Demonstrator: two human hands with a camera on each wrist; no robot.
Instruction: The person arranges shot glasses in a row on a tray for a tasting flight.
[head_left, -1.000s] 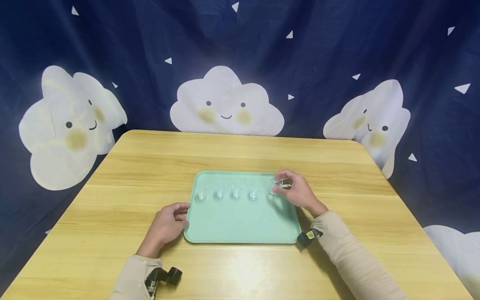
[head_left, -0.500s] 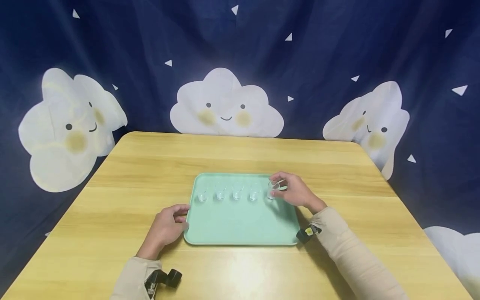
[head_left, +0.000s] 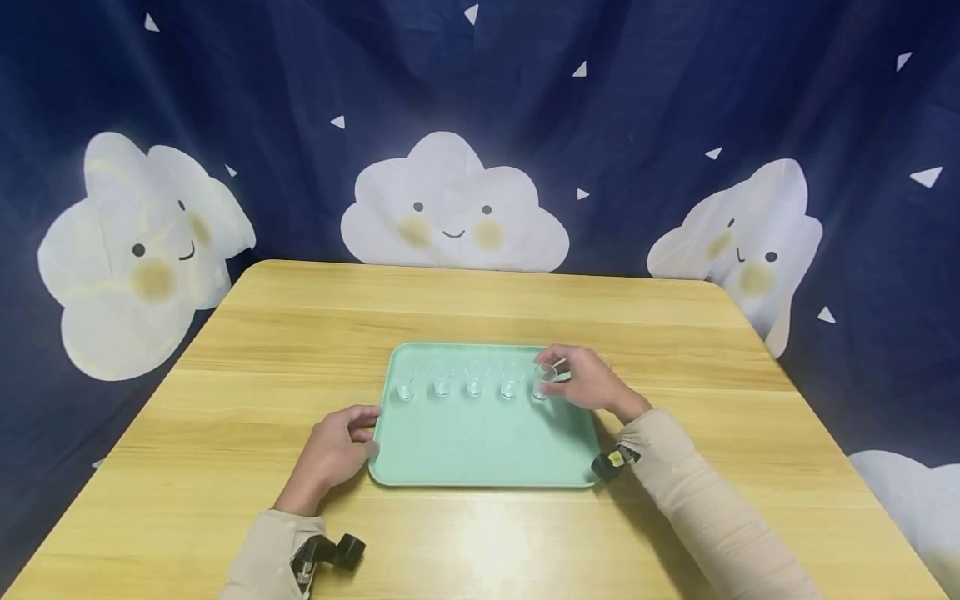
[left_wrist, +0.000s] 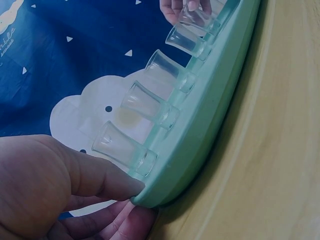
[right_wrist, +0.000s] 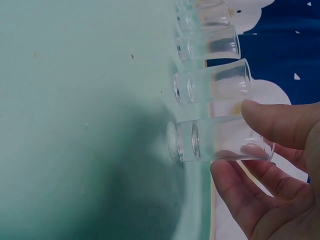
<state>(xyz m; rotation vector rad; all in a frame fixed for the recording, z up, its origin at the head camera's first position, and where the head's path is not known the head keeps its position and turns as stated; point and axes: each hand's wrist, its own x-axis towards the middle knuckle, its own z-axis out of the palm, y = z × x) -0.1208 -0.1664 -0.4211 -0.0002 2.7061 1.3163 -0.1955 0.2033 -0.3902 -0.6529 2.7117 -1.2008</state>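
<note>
A mint-green tray [head_left: 480, 454] lies on the table, bearing a row of clear shot glasses along its far side. My left hand [head_left: 332, 448] grips the tray's left rim; the left wrist view has its thumb over the edge and the fingers beneath. At the right end of the row, my right hand [head_left: 592, 383] holds a shot glass [right_wrist: 205, 139] upright between thumb and fingers. Its base is right at the tray surface in the right wrist view. The neighbouring shot glass [right_wrist: 212, 82] stands a small gap away, with several more beyond it.
The wooden table [head_left: 480, 308] extends around the tray on all sides. A dark blue curtain [head_left: 630, 108] with white clouds hangs behind it. Black wrist cameras sit on both beige sleeves, the right camera [head_left: 606, 467] overlapping the tray's near right corner.
My right hand has shifted a little left with the shot glass, bringing it closer to the others in the row. The left hand and the tray stay put.
</note>
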